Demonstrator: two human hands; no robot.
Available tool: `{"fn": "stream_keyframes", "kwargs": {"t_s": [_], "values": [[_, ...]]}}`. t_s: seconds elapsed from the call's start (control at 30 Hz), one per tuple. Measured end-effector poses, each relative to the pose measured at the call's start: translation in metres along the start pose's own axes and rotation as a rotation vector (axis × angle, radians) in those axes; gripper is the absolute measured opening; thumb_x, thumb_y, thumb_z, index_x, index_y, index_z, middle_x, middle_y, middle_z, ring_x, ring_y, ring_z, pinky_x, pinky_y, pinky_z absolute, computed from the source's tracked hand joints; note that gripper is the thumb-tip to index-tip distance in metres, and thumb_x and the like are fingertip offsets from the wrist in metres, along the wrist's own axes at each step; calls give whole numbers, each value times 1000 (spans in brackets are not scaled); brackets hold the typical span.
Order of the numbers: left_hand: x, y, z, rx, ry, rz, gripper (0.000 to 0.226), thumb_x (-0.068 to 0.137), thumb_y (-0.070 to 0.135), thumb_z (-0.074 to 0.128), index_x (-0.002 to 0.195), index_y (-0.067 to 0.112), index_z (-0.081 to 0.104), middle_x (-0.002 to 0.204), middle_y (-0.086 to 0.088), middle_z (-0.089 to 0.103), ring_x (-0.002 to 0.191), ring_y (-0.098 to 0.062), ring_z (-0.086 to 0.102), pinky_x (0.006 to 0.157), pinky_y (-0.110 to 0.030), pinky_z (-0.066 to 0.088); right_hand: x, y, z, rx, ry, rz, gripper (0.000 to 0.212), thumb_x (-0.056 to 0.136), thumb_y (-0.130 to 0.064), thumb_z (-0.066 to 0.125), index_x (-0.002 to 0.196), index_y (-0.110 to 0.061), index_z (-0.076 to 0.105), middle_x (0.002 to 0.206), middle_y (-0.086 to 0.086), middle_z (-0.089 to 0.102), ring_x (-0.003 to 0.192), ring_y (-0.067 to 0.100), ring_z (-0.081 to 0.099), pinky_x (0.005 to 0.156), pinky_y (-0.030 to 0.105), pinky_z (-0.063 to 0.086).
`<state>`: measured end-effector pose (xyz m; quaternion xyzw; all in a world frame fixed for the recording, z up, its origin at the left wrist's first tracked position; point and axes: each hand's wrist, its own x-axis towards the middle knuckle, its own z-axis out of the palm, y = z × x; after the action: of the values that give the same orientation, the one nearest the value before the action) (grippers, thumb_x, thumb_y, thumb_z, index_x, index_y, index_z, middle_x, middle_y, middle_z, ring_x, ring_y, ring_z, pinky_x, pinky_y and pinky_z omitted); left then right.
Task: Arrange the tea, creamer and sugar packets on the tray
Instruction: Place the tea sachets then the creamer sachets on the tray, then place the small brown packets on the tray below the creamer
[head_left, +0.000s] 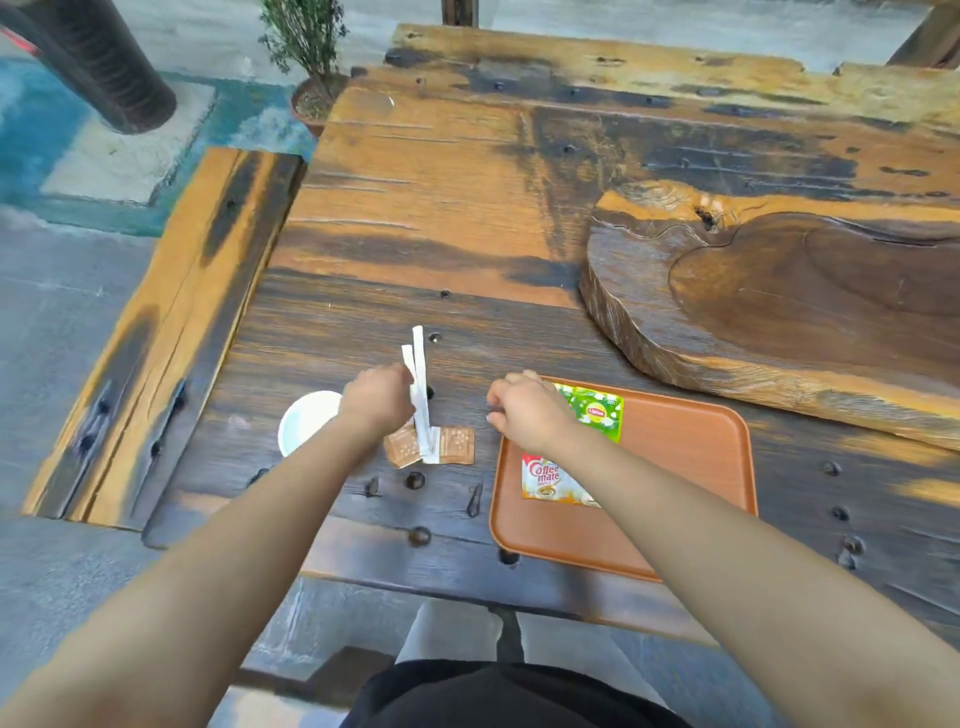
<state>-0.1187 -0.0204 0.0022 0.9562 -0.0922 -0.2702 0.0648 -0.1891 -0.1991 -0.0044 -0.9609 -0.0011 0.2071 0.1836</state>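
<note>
An orange plastic tray (685, 467) lies on the dark wooden table near its front edge. On the tray's left part lie a green Lipton tea packet (600, 413) and a white Coffee mate creamer packet (545, 478). My right hand (524, 410) hovers over the tray's far left corner with its fingers curled, touching the tea packet's edge. My left hand (376, 397) grips long white sugar stick packets (421, 384), which stand upright. Under them, two brown sugar packets (454, 445) rest on the table left of the tray.
A white cup (306, 421) stands left of my left hand. A large carved wooden slab (779, 291) fills the table's right side behind the tray. A wooden bench (171, 322) runs along the left, with a potted plant (311, 62) beyond it.
</note>
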Motion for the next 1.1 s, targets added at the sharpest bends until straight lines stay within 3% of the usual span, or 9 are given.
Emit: {"fn": "stream_keyframes", "kwargs": {"t_s": [0.1, 0.2, 0.43, 0.7, 0.8, 0.9, 0.97, 1.1], "values": [[1, -3, 4, 279, -83, 8, 44, 82, 22, 58, 125, 14, 51, 127, -12, 61, 120, -32, 53, 98, -39, 41, 15, -21, 12, -40, -36, -7, 35, 88, -29, 54, 117, -9, 55, 124, 13, 55, 122, 30, 42, 100, 39, 37], [3, -5, 16, 408, -126, 33, 41, 81, 22, 58, 122, 17, 53, 124, -8, 62, 121, -27, 51, 101, -38, 34, 21, -35, 32, -68, -74, 12, 37, 89, -27, 53, 121, -9, 52, 127, 12, 52, 124, 29, 39, 102, 40, 34], [8, -6, 35, 487, -70, 58, 39, 84, 19, 53, 122, 13, 51, 124, -7, 60, 120, -26, 50, 103, -40, 30, 20, -39, 63, -58, 18, 85, 36, 85, -15, 57, 120, -11, 47, 123, 11, 49, 119, 29, 42, 101, 38, 34], [3, 3, 26, 490, -72, 92, 35, 84, 11, 47, 119, 13, 55, 122, -8, 60, 119, -25, 49, 103, -40, 28, 19, -35, 59, -52, -5, 84, 32, 84, -6, 54, 116, -6, 51, 121, 14, 50, 117, 31, 44, 100, 39, 37], [-6, 8, 15, 454, -56, 108, 34, 84, 6, 44, 115, 13, 55, 114, -7, 66, 111, -26, 56, 101, -39, 28, 18, -31, 49, 111, -78, 140, 24, 85, -5, 51, 109, -7, 53, 116, 16, 58, 110, 33, 54, 85, 36, 45], [-7, 17, -2, 453, -106, 122, 35, 85, 6, 47, 119, 12, 54, 119, -9, 64, 113, -27, 58, 100, -39, 34, 15, -24, 21, 270, -112, 206, 11, 84, -12, 54, 95, -13, 56, 102, 16, 65, 97, 32, 61, 68, 28, 39], [-17, 38, -19, 438, -71, 151, 34, 84, 7, 52, 117, 11, 57, 120, -9, 63, 112, -28, 60, 91, -36, 44, 2, -8, -6, 356, -45, 237, 11, 81, -13, 59, 92, -13, 59, 88, 11, 61, 88, 29, 60, 67, 26, 37], [-23, 70, -51, 394, -61, 155, 30, 80, 6, 58, 109, 9, 63, 116, -9, 64, 105, -29, 63, 80, -34, 50, -11, 17, -50, 444, 61, 232, 19, 79, -9, 64, 97, -5, 65, 84, 4, 56, 79, 19, 52, 57, 25, 37]]}}
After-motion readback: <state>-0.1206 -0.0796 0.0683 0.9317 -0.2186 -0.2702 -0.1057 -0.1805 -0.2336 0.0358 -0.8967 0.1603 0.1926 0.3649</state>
